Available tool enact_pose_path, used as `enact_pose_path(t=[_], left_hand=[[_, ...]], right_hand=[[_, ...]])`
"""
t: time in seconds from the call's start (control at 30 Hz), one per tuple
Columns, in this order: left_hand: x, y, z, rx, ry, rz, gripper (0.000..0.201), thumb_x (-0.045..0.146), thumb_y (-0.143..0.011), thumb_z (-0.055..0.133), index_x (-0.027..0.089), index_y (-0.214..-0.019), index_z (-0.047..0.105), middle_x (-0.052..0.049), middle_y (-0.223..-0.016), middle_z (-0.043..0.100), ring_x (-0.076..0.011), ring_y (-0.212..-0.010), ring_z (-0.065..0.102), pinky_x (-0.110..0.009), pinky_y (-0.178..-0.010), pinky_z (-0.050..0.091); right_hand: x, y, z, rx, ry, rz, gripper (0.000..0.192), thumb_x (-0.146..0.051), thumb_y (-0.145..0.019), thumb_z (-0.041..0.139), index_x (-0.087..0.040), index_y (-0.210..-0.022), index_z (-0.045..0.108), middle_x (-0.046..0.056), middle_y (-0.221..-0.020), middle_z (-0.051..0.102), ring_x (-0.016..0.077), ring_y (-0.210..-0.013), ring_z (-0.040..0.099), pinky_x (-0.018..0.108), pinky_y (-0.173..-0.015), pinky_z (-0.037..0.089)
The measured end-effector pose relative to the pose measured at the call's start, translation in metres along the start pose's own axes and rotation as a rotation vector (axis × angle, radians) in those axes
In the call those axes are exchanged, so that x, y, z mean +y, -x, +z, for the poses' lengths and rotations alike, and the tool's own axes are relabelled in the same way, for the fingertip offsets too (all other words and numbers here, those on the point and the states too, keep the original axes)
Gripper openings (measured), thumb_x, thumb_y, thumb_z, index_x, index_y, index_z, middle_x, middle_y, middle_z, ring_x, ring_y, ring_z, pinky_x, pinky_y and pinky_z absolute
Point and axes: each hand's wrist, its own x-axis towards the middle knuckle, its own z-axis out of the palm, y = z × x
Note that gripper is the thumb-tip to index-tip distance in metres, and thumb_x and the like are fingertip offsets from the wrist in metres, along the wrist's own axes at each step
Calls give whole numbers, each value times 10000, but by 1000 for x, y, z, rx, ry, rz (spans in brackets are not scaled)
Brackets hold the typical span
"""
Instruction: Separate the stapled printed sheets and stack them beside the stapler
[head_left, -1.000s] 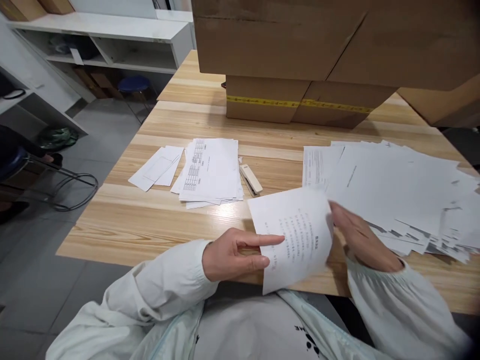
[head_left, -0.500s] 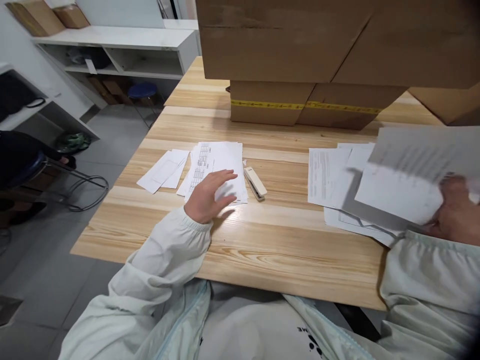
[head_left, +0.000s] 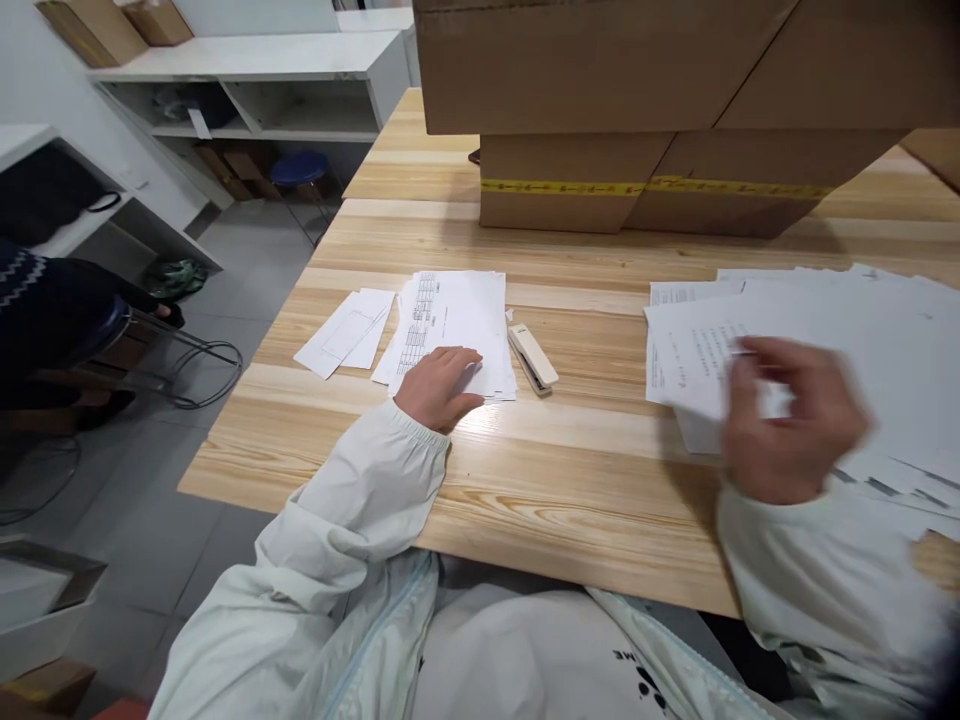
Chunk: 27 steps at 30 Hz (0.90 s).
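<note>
The left hand (head_left: 437,385) lies flat, palm down with fingers loosely spread, on the near edge of a small stack of printed papers (head_left: 457,325) at the centre of the frame; it presses on the stack and grips nothing. Just right of that stack a cream stapler (head_left: 533,357) lies on the wooden table (head_left: 570,480), apart from the hand. Left of the stack, a few smaller slips of paper (head_left: 346,330) lie fanned out.

The right hand (head_left: 791,418), blurred, hangs over a wide spread of loose sheets (head_left: 862,340) on the right side of the frame, fingers curled toward the top sheet; whether it pinches that sheet I cannot tell.

Large cardboard boxes (head_left: 660,110) stand stacked at the far edge of the table, along the top of the frame. White shelves (head_left: 247,80) fill the upper left.
</note>
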Motion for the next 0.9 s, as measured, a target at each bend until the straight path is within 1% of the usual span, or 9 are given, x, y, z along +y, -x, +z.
enact_pose_path(t=[0.03, 0.07, 0.1, 0.17, 0.23, 0.37, 0.57, 0.8, 0.9], left_hand=[[0, 0, 1, 11, -2, -6, 454, 296, -794, 716, 188, -1207, 561, -111, -1275, 645, -279, -1209, 561, -463, -1011, 478], [0, 0, 2, 21, -5, -13, 442, 294, -794, 717, 187, -1197, 569, -108, -1271, 650, -278, -1203, 565, -461, -1008, 480], [0, 0, 2, 28, -7, -19, 435, 294, -793, 721, 182, -1187, 576, -108, -1269, 653, -278, -1200, 568, -458, -1007, 481], [0, -1, 4, 33, -12, -26, 426, 302, -791, 726, 176, -1173, 586, -107, -1267, 656, -277, -1194, 573, -448, -1007, 482], [0, -1, 4, 39, -15, -32, 406, 297, -800, 716, 184, -1169, 590, -99, -1258, 662, -271, -1186, 580, -441, -1004, 483], [1, -2, 3, 45, -25, -27, 366, 283, -824, 681, 207, -1171, 594, -92, -1247, 669, -274, -1185, 586, -458, -993, 488], [5, -1, 2, 17, -59, -33, 412, 278, -811, 682, 196, -1202, 584, -112, -1266, 656, -287, -1203, 587, -465, -985, 501], [9, -1, 1, -31, -107, -119, 452, 291, -822, 671, 207, -1252, 558, -98, -1288, 648, -282, -1206, 602, -434, -961, 515], [10, -2, 0, -27, -149, -118, 435, 301, -841, 650, 212, -1257, 558, -95, -1265, 658, -275, -1163, 630, -403, -895, 534]], right_hand=[[-22, 5, 14, -94, -86, -156, 218, -205, -901, 588, -189, -1109, 649, 99, -1007, 679, 232, -933, 646, 408, -822, 517], [-42, 10, 28, -266, -167, -314, 206, -188, -887, 609, -193, -1088, 654, 97, -1026, 691, 227, -952, 649, 391, -827, 527], [-58, 15, 40, -351, -227, -411, 182, -175, -892, 600, -191, -1063, 658, 96, -1018, 696, 214, -933, 647, 366, -802, 533], [-79, 23, 61, -507, -296, -535, 160, -163, -921, 553, -183, -1045, 653, 95, -1021, 698, 192, -907, 631, 332, -771, 530], [-82, 28, 71, -540, -250, -594, 162, -147, -943, 506, -180, -999, 654, 82, -987, 701, 181, -880, 609, 319, -768, 512], [-56, 25, 64, -532, 77, -658, 226, -107, -945, 458, -194, -935, 666, 67, -1041, 705, 202, -961, 578, 338, -824, 450], [2, 3, 39, -655, 438, -515, 199, -124, -920, 474, -185, -873, 658, 106, -1030, 689, 249, -954, 554, 375, -754, 376], [81, -16, 26, -542, 489, -357, 250, -170, -913, 397, -225, -772, 596, 110, -810, 624, 237, -758, 536, 357, -645, 345], [92, -19, 17, -494, 500, -333, 331, -298, -950, 349, -233, -759, 612, 113, -755, 606, 251, -733, 562, 384, -635, 392]])
